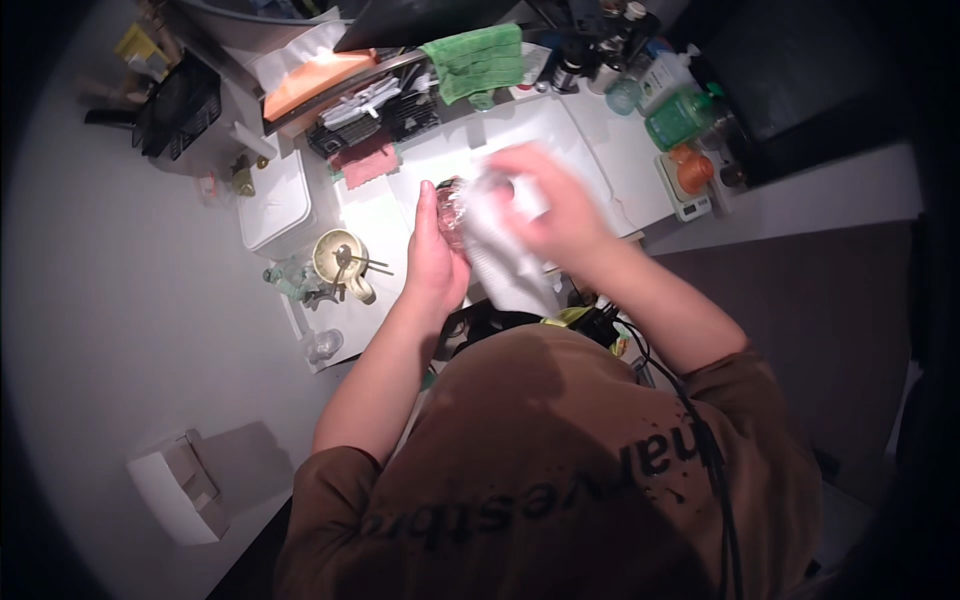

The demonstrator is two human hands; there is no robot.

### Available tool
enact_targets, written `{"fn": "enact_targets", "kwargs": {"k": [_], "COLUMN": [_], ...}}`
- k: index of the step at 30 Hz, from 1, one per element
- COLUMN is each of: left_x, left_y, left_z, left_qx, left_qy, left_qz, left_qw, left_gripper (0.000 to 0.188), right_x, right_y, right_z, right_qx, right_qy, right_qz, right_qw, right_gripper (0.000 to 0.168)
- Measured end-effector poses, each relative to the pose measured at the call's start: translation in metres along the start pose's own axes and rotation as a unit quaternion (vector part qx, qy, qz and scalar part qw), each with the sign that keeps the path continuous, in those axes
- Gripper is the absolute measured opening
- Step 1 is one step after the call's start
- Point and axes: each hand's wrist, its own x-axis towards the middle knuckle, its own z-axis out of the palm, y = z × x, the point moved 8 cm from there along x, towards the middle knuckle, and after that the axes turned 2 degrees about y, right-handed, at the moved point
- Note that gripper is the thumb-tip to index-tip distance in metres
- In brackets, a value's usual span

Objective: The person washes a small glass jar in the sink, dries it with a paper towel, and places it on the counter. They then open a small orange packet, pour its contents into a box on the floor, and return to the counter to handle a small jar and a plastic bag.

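My left hand [439, 262] is wrapped around a shiny transparent container [451, 214] with a pinkish tint, held above the white sink [592, 161]. The thumb points up along its left side. A white textured paper towel or cloth [506, 274] hangs from my right hand [559, 202], which is blurred. The towel's upper part touches or overlaps the container's right side. Part of the container is hidden behind the towel and my left fingers.
On the left of the counter stands a cream mug [324, 247] with a spoon and chopsticks, beside a lidded white box [274, 199]. A green towel [480, 60] hangs at the back. Green bottle [677, 120] and kitchen scale [686, 199] stand right. Black cables [679, 382] cross my shirt.
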Motion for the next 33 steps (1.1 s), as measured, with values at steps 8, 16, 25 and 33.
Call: {"fn": "enact_targets", "kwargs": {"k": [8, 16, 25, 33], "left_x": [-0.013, 0.011, 0.032, 0.021], "left_y": [-0.037, -0.044, -0.056, -0.048], "left_z": [0.031, 0.038, 0.069, 0.076], "left_qx": [-0.046, 0.059, -0.052, -0.066], "left_qy": [0.025, 0.042, 0.034, 0.007], "left_qz": [-0.018, 0.037, 0.01, 0.026], "left_qw": [0.999, 0.997, 0.998, 0.997], "left_gripper": [0.054, 0.057, 0.062, 0.065], "right_x": [-0.018, -0.003, 0.007, -0.028], "right_y": [0.018, 0.103, 0.084, 0.057], "right_z": [0.044, 0.006, -0.029, -0.05], "right_qx": [-0.128, 0.21, -0.091, -0.12], "right_qy": [-0.068, 0.014, 0.019, -0.147], "right_qz": [-0.132, 0.205, -0.097, -0.214], "right_qw": [0.981, 0.956, 0.991, 0.958], "right_gripper": [0.039, 0.035, 0.035, 0.046]}}
